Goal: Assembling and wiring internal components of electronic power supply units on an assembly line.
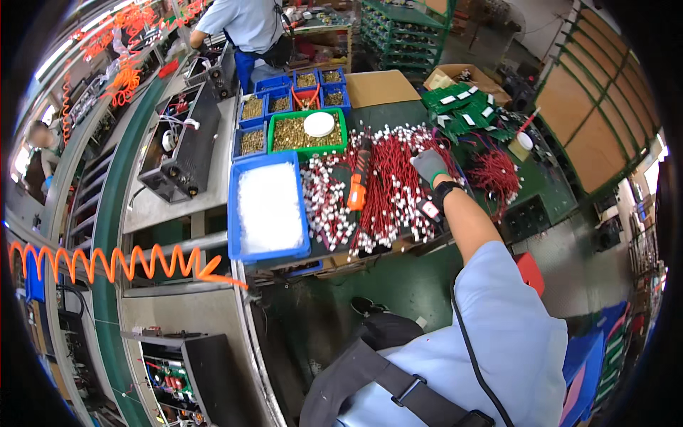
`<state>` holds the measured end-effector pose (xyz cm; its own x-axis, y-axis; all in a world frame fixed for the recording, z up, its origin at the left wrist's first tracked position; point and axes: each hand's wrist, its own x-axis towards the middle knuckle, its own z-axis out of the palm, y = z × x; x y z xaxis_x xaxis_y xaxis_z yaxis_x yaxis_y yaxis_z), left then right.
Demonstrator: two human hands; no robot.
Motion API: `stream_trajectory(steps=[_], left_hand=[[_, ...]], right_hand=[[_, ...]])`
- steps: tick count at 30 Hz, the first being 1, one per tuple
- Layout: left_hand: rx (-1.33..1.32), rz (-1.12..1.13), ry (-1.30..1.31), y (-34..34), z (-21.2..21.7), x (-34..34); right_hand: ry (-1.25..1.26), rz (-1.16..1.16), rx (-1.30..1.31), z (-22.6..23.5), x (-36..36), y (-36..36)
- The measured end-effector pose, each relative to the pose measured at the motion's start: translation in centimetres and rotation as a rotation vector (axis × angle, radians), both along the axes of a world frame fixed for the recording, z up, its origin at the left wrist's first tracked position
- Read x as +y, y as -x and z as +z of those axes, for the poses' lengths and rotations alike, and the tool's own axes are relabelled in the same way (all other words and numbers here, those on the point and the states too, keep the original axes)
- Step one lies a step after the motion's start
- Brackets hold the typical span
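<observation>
My right hand (430, 166), in a grey glove and with a black band at the wrist, reaches onto a spread of red wire leads with white connectors (388, 181). Its fingers are curled down among the leads at the right side of the pile, and what they hold, if anything, is hidden. An orange and black power screwdriver (358, 183) lies on the leads to the left of this hand. Beyond the hand's right side sits a separate bundle of red leads (494, 174). My left hand is out of the picture.
A blue tray of white pieces (235, 213) stands at the left table edge. Behind it are a green bin of brass-coloured parts (299, 134) and several small blue bins (251, 108). Green circuit boards (462, 107) lie back right. A coiled orange hose (135, 263) crosses the left; another person (245, 25) works beyond.
</observation>
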<state>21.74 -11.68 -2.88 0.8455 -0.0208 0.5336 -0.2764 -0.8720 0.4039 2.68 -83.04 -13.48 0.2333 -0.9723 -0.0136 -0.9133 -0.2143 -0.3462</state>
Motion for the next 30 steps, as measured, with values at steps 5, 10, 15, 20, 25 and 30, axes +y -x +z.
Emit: stream_trajectory(steps=[5,10,15,20,25,30], left_hand=[[-0.037,-0.191,-0.296,2.8,0.3,-10.4],[0.044,-0.244,-0.26,3.0,1.1,-15.5],[0.09,-0.376,-0.228,2.4,1.0,-19.5],[0.275,-0.505,-0.022,0.7,-2.2,-20.4],[0.698,-0.538,0.498,1.2,1.1,-23.5],[0.804,-0.352,1.154,-1.0,3.8,-17.1]], right_hand=[[0.026,-0.126,0.126,-3.1,-3.0,-3.9],[-0.62,-0.23,-0.406,-6.7,-8.7,-0.6],[-0.713,-0.206,-0.669,-2.0,-7.9,0.1],[-0.929,-0.017,-1.485,3.8,-3.2,-2.0],[-0.983,0.921,-0.957,9.5,16.2,-13.3],[-1.187,1.424,-0.398,12.2,34.3,-18.0]])
